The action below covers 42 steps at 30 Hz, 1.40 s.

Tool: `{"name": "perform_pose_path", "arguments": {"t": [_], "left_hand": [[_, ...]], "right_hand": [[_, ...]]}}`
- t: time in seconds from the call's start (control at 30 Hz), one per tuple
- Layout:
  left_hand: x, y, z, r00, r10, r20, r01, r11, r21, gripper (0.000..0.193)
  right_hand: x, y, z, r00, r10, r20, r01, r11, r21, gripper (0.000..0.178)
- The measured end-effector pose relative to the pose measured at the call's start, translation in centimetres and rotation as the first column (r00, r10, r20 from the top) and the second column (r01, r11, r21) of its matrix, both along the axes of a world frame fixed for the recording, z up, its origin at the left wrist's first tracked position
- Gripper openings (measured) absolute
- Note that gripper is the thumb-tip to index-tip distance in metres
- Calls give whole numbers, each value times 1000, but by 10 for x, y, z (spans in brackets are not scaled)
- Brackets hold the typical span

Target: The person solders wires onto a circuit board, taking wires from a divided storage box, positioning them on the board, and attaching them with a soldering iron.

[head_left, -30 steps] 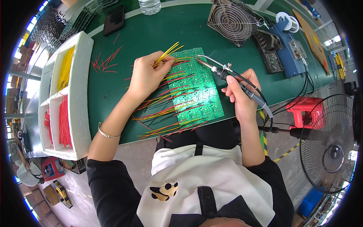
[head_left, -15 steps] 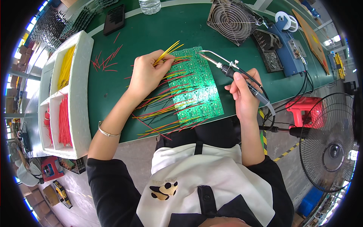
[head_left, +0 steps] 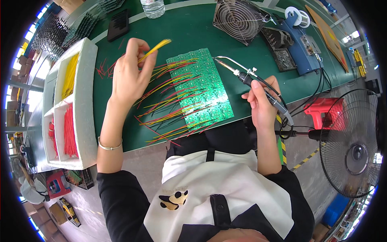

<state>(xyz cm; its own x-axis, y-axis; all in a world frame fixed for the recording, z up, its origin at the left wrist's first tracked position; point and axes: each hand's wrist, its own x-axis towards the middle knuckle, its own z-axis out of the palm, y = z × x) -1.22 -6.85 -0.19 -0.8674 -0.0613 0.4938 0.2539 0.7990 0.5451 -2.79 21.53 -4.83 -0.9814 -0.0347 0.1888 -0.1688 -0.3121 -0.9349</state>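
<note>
Above the green table point(head_left: 185, 32), the person's left hand point(head_left: 133, 74) is closed, thumb and fingers pinching a small bundle of yellow wires point(head_left: 159, 47) whose tips point up and to the right. The right hand point(head_left: 263, 103) is wrapped around a soldering iron point(head_left: 244, 78), held like a pen, with its metal tip slanting up and left to a spot just beside the board's upper right edge; whether the tip touches anything, I cannot tell. Between the two hands, flat on the table, lies a green circuit board point(head_left: 203, 85), with rows of red, yellow and black wires across it, their loose ends fanning out past its left side. A thin bracelet point(head_left: 109, 148) circles the left wrist. Farther left stands a white foam box point(head_left: 90, 105) with compartments, one holding yellow wires and the one nearer the person red. A few loose red wires lie just right of it. Toward the far edge are a clear bottle point(head_left: 153, 9), a square metal fan point(head_left: 236, 23) and a blue machine point(head_left: 297, 46).
</note>
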Motion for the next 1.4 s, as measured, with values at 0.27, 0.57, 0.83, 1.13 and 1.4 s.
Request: {"name": "perform_pose_path", "arguments": {"t": [0.27,0.57,0.83,1.13,1.4], "left_hand": [[10,33,-21,910,-354,214,271,901,339,12],[8,39,-31,913,-188,363,38,923,383,12],[7,43,-43,942,-146,301,14,916,401,12],[8,47,-34,955,-85,284,1,959,282,12],[8,47,-34,949,-88,303,-9,952,305,11]], "right_hand": [[4,4,-2,999,32,3,-32,999,9,23],[12,5,-1,999,30,16,-32,992,125,19],[15,-4,4,1000,15,-12,-13,979,203,25],[14,2,-2,998,67,-9,-65,991,120,27],[15,-2,2,998,59,-15,-55,983,172,27]]}}
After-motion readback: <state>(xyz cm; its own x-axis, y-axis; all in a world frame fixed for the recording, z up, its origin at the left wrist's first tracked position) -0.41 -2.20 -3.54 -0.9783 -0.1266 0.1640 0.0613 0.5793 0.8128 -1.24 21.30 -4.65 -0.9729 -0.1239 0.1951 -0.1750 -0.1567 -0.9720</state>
